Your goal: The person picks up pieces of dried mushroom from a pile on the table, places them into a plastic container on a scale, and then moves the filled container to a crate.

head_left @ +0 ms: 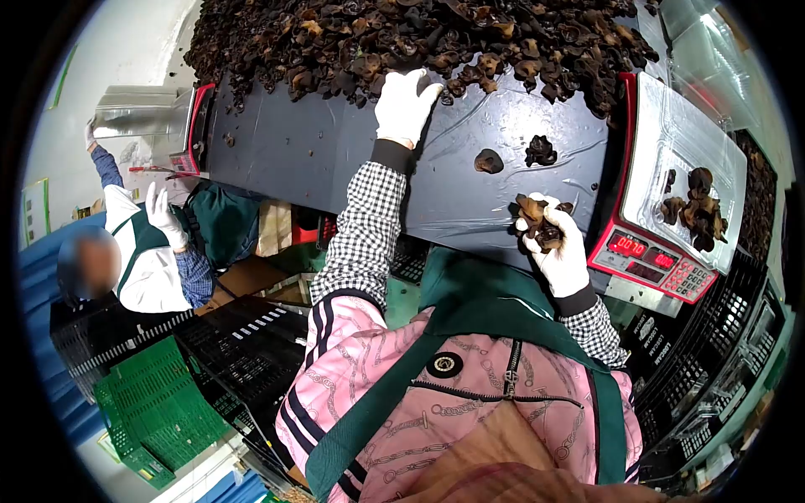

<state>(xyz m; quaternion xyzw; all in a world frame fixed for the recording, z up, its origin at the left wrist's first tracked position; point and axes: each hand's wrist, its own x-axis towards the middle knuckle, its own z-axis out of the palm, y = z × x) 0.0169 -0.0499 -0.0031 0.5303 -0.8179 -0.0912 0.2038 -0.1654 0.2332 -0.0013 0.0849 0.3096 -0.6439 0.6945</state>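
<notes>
1. Your right hand (558, 256) curls its fingers around a dark fungus clump (531, 209).
2. Your left hand (404, 109), thumb apart from fingers, is at the near edge of the fungus heap (402, 42).
3. Rightward, a red scale (647, 270) bears more pieces (701, 214).

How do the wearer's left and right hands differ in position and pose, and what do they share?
The left hand reaches to the edge of the dark pile; the right hand is nearer the body. The left hand shows its back, thumb spread; the right hand curls around dark pieces. Both wear white gloves.
</notes>
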